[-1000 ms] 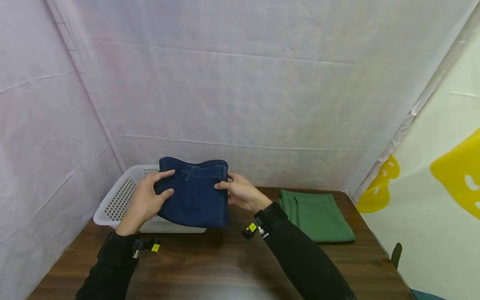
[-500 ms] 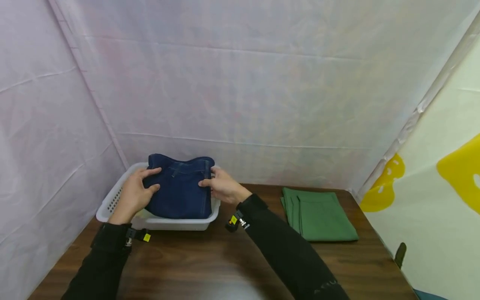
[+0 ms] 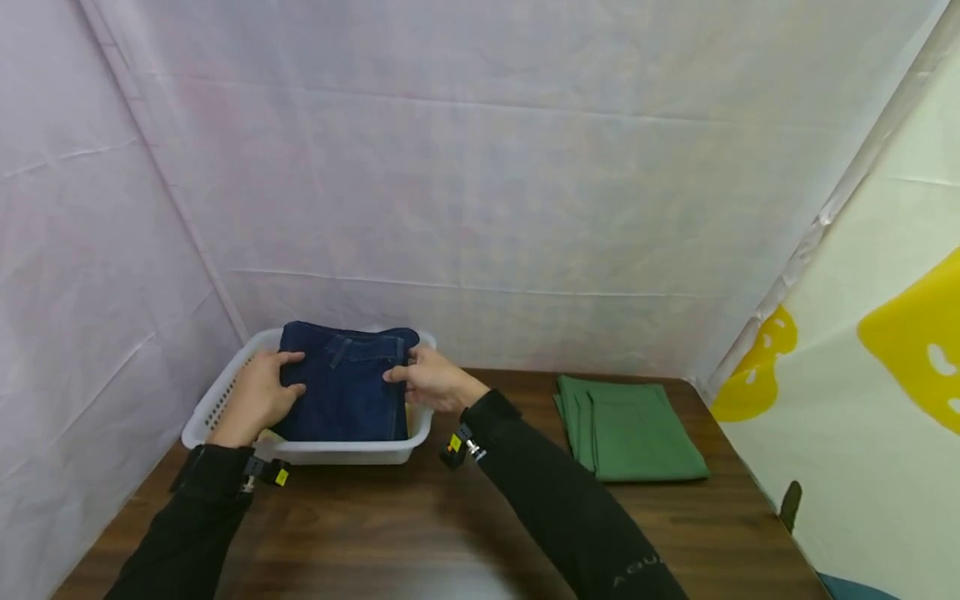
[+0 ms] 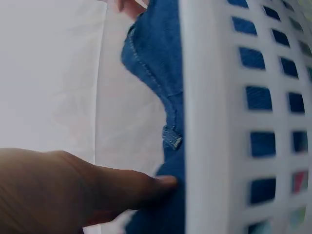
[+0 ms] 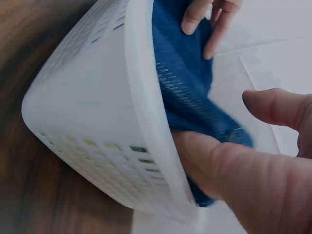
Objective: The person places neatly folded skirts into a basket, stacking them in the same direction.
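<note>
Folded blue jeans (image 3: 345, 392) lie tilted in the white plastic basket (image 3: 352, 454), their waistband end above the far rim. My left hand (image 3: 258, 392) holds their left edge, its thumb and a finger on top; the other fingers are hidden. In the left wrist view, the thumb (image 4: 141, 185) touches the denim beside the basket wall (image 4: 209, 122). At the right edge, my right hand (image 3: 435, 379) has fingers tucked between jeans and basket rim. In the right wrist view, its thumb (image 5: 273, 105) stands apart from the cloth.
Folded green cloth (image 3: 637, 429) lies on the right of the brown wooden table (image 3: 450, 533). Through the basket's holes show coloured things (image 5: 90, 143), too unclear to name. White sheeting (image 3: 480, 208) rises behind the table and at both sides.
Both hands have carried the jeans left and down, from over the basket's front right into it. The right thumb is now off the cloth. The green cloth has stayed in place.
</note>
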Available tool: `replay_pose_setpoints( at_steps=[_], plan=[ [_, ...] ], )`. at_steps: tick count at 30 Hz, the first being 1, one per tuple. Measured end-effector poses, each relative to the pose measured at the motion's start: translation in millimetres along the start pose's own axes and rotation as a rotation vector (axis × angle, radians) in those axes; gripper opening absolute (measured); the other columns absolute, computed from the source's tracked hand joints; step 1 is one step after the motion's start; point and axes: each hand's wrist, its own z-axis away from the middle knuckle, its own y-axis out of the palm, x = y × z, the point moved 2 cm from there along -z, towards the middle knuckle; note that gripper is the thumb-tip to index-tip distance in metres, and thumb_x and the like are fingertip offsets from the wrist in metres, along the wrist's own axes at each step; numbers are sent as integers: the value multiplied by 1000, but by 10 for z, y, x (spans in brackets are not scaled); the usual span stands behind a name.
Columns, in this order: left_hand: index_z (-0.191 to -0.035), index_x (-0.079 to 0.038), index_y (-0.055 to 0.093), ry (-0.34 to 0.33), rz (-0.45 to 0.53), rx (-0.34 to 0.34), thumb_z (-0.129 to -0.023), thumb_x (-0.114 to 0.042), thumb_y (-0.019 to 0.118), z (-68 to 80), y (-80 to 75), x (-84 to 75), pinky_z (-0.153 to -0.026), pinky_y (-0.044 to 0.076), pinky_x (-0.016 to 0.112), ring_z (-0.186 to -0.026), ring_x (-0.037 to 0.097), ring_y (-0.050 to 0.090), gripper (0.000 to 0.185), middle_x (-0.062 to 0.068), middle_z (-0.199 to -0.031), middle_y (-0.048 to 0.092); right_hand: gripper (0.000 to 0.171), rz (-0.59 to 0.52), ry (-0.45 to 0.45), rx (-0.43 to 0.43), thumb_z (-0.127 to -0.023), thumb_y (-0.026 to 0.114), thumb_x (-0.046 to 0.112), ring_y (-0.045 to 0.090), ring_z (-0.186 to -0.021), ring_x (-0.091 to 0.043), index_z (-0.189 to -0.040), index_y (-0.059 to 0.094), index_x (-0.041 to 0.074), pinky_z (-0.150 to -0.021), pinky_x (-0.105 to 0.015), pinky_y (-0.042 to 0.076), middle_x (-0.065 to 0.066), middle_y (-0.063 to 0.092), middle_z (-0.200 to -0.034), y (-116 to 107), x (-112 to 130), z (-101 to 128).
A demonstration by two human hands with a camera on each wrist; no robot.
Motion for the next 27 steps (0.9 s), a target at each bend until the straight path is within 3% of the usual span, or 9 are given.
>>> replay_pose_setpoints(
  at_steps=[2, 3, 5, 8, 13, 15, 20, 27],
  plan=[
    [-163, 17, 53, -24, -43, 40, -111, -6, 73, 1, 3, 10, -122, 48, 78, -153, 70, 47, 61, 50, -164, 49, 95, 58, -27, -22, -117, 67, 7, 68, -116, -24, -187, 1, 1, -142, -56, 40, -29, 20, -193, -23, 8, 37],
    [-164, 19, 51, -37, -63, 55, -111, -8, 74, 6, 6, 15, -122, 49, 78, -153, 70, 47, 63, 51, -164, 48, 94, 96, -43, -32, -118, 66, 8, 69, -137, -30, -187, 3, 1, -142, -55, 41, -29, 18, -193, -37, 7, 59],
    [-163, 20, 50, -51, -101, 74, -113, -13, 74, 21, 16, 20, -123, 47, 78, -153, 71, 44, 65, 52, -163, 47, 90, 154, -83, -52, -118, 66, 8, 46, -171, -43, -186, 8, -2, -141, -54, 43, -30, 17, -193, -64, 0, 87],
    [-162, 18, 53, -29, -107, 66, -113, -17, 75, 57, 26, -13, -122, 46, 79, -151, 70, 46, 64, 50, -161, 51, 84, 247, -157, -68, -118, 66, 11, 39, -175, -46, -184, 18, -6, -140, -54, 45, -31, 25, -191, -118, -22, 115],
    [-157, 13, 63, 86, -91, 33, -112, -18, 78, 98, 71, -174, -110, 56, 76, -134, 64, 64, 57, 44, -153, 63, 69, 366, -269, -91, -118, 65, 13, 50, -168, -47, -177, 37, -10, -134, -52, 52, -32, 44, -182, -224, -76, 178],
    [-156, 12, 65, 121, -76, 22, -112, -17, 78, 119, 115, -243, -103, 59, 72, -127, 61, 69, 54, 44, -152, 65, 65, 315, -294, -77, -119, 62, 9, 52, -166, -50, -176, 38, -11, -132, -50, 55, -34, 45, -180, -253, -98, 202],
    [-158, 6, 66, 160, -34, 21, -115, -19, 75, 201, 226, -425, -102, 60, 70, -130, 60, 67, 51, 43, -158, 59, 58, 193, -340, -77, -119, 60, 2, 55, -161, -54, -173, 43, -12, -127, -45, 59, -38, 49, -174, -320, -154, 306],
    [-157, -1, 70, 237, 3, 15, -116, -23, 75, 318, 353, -635, -109, 59, 71, -138, 58, 66, 47, 37, -160, 61, 49, 298, -395, -178, -119, 65, 8, 66, -150, -51, -166, 57, -7, -117, -52, 66, -31, 66, -160, -534, -331, 555]
  ],
)
